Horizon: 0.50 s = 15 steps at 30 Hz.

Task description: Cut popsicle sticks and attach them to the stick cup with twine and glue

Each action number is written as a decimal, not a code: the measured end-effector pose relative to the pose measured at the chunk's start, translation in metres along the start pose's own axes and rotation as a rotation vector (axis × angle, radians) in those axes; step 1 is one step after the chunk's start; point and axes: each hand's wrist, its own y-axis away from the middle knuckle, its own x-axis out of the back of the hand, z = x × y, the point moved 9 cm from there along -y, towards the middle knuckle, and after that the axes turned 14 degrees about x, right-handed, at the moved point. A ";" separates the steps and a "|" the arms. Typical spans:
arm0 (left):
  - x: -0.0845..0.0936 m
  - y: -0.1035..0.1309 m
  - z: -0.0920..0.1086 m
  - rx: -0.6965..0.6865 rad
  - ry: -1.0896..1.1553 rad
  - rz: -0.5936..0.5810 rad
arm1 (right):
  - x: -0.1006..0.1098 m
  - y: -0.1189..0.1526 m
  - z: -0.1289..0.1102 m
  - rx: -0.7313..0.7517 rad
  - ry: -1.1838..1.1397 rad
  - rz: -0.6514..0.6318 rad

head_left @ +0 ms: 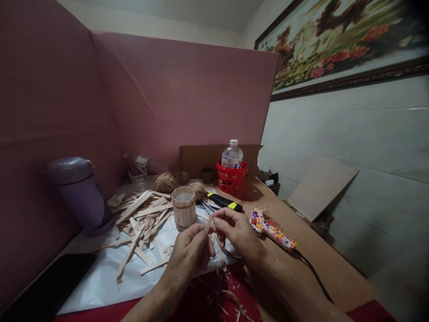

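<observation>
Between my two hands is a short piece of wooden craft stick [208, 224], held upright. My left hand [191, 248] pinches its lower part between thumb and fingers. My right hand [236, 229] has thumb and forefinger closed at its upper right side. Just behind my left hand stands a small round cup [184, 214] faced with upright wooden sticks, with a band of twine near its rim. Loose craft sticks [147, 219] lie in a heap to the left of the cup.
A flower-patterned glue gun [273, 230] with a black cord lies at right. Behind are a black-and-yellow utility knife [224, 202], twine balls [165, 182] and a red bucket [231, 179] holding a plastic bottle [232, 155]. A purple tumbler [80, 197] and black phone [50, 281] stand left.
</observation>
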 end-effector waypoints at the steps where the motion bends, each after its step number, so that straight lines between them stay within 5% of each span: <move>1: 0.000 0.000 0.000 0.001 -0.004 -0.005 | 0.000 0.000 -0.001 0.004 -0.014 -0.002; 15: 0.006 -0.002 0.000 -0.030 -0.025 0.005 | -0.002 0.005 -0.004 -0.060 -0.125 0.014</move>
